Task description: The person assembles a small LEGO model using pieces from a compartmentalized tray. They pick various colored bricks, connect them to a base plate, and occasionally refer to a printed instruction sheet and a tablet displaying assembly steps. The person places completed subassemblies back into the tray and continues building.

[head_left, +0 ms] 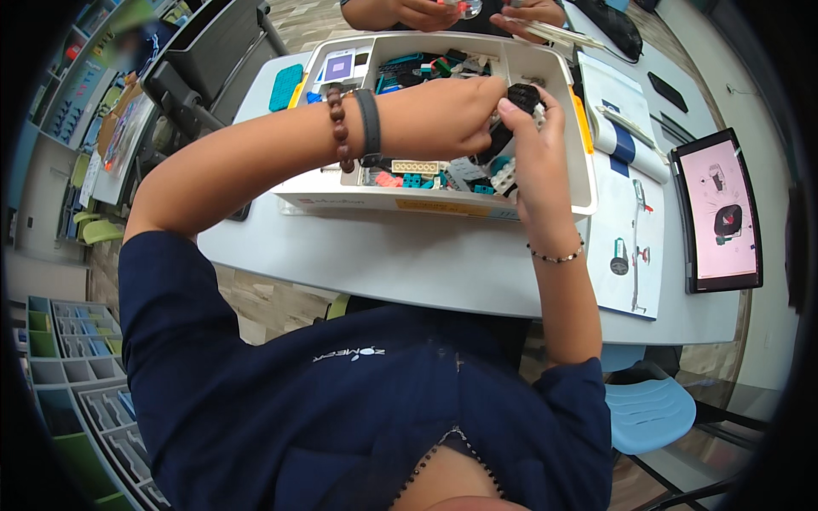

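Over the right part of a white sorting tray (375,201), both my hands meet around a black building-set piece (522,99). My left hand (469,112) reaches across from the left, fingers curled in on it; most of its grip is hidden behind the knuckles. My right hand (543,145) is closed on the piece from the right, thumb and index finger bent round it. Loose building bricks (417,180) in teal, coral, tan and white lie in the tray beneath my hands, and more dark and blue ones (413,72) fill its far compartment.
An open instruction booklet (632,255) lies right of the tray. Beyond it stands a tablet screen (724,209) showing a black model. A black phone (667,91) rests farther back. Across the table are another person's hands (426,13). A teal baseplate (285,88) sits left of the tray.
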Available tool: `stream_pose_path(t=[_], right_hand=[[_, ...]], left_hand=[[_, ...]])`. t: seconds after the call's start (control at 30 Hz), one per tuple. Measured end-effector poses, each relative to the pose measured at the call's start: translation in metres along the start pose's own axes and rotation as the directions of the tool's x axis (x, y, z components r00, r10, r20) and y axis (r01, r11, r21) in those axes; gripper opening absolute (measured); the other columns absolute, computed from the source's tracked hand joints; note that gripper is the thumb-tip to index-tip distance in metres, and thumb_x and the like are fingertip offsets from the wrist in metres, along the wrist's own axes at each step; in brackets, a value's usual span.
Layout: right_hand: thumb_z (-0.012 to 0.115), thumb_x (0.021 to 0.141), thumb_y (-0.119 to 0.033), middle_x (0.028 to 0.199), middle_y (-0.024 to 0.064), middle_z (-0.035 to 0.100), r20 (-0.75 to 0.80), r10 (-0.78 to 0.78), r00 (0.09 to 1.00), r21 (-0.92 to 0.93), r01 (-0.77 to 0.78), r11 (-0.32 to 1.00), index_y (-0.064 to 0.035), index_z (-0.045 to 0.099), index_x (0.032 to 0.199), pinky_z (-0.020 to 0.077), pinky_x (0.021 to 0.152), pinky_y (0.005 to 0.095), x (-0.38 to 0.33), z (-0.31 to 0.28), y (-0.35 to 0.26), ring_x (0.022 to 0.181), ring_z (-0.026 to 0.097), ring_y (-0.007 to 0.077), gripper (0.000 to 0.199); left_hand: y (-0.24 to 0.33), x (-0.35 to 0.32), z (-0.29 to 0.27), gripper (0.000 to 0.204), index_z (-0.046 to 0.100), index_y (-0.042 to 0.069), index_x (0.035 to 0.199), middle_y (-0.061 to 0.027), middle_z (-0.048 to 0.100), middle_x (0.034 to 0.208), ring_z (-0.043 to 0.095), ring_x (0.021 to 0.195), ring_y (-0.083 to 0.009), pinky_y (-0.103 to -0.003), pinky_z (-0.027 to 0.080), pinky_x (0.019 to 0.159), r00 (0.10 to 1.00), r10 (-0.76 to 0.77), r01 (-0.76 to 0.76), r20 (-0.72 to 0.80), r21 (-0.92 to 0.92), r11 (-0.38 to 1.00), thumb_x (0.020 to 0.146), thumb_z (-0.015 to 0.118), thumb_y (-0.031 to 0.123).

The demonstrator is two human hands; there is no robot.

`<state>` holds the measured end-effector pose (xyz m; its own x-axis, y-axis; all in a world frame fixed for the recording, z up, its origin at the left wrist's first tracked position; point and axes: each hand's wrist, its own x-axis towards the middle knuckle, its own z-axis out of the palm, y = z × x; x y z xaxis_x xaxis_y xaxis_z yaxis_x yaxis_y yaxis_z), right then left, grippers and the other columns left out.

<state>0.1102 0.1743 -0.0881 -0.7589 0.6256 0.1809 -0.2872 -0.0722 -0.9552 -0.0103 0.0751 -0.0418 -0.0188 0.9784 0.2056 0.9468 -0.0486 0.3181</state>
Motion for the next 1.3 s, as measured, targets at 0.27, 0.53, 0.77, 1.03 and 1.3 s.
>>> stream_pose_path(t=[0.27, 0.53, 0.77, 1.03, 1.3], right_hand=[[0.066, 0.08, -0.025, 0.112, 0.0178, 0.051, 0.008, 0.031, 0.999, -0.016, -0.031, 0.999, 0.0065, 0.028, 0.128, 0.0466, 0.078, 0.0243, 0.006, 0.004, -0.002, 0.096, 0.054, 0.0166, 0.069], [0.066, 0.082, -0.024, 0.11, 0.0161, 0.053, 0.04, 0.067, 0.997, 0.01, -0.067, 0.998, 0.007, 0.028, 0.128, 0.0458, 0.081, 0.0251, 0.008, 0.007, 0.0, 0.098, 0.054, 0.0158, 0.067], [0.064, 0.086, -0.03, 0.113, 0.0144, 0.052, 0.12, 0.011, 0.993, 0.059, -0.018, 0.998, 0.0053, 0.029, 0.127, 0.0416, 0.09, 0.0267, -0.002, 0.006, 0.001, 0.104, 0.051, 0.0157, 0.065], [0.061, 0.087, -0.026, 0.12, 0.0168, 0.046, 0.133, -0.071, 0.989, -0.062, 0.08, 0.995, 0.0049, 0.028, 0.129, 0.0381, 0.096, 0.0297, -0.013, 0.009, -0.002, 0.109, 0.048, 0.0184, 0.062], [0.056, 0.088, -0.024, 0.109, 0.0109, 0.055, 0.201, 0.061, 0.978, 0.116, -0.086, 0.99, -0.0012, 0.036, 0.125, 0.0485, 0.081, 0.0268, 0.024, 0.005, -0.03, 0.092, 0.057, 0.0129, 0.048]], left_hand=[[-0.009, 0.0, 0.009, 0.027, 0.041, -0.004, 0.107, -0.0217, 0.058, 0.083, 0.06, 0.08, -0.0355, -0.042, 0.047, 0.072, 0.998, -0.056, 0.056, 0.025, -0.01, 0.998, 0.088, 0.045, 0.014], [-0.018, -0.004, 0.01, 0.027, 0.042, -0.004, 0.108, -0.0203, 0.058, 0.081, 0.06, 0.075, -0.0336, -0.041, 0.047, 0.068, 0.999, -0.029, 0.029, -0.022, -0.017, 0.999, 0.088, 0.046, 0.014], [-0.006, -0.016, -0.004, 0.019, 0.042, 0.0, 0.093, -0.0164, 0.057, 0.076, 0.058, 0.07, -0.0325, -0.039, 0.046, 0.062, 0.999, -0.006, 0.003, -0.044, -0.066, 0.998, 0.086, 0.053, 0.014], [0.004, -0.025, 0.004, 0.02, 0.043, -0.001, 0.095, -0.0187, 0.054, 0.076, 0.057, 0.072, -0.0358, -0.041, 0.046, 0.064, 0.993, -0.045, 0.025, -0.112, -0.171, 0.985, 0.082, 0.053, 0.01], [-0.024, -0.001, -0.012, 0.022, 0.045, -0.001, 0.1, -0.0148, 0.054, 0.082, 0.055, 0.075, -0.026, -0.034, 0.045, 0.07, 0.936, -0.097, 0.012, -0.337, -0.248, 0.969, 0.08, 0.049, 0.004]])
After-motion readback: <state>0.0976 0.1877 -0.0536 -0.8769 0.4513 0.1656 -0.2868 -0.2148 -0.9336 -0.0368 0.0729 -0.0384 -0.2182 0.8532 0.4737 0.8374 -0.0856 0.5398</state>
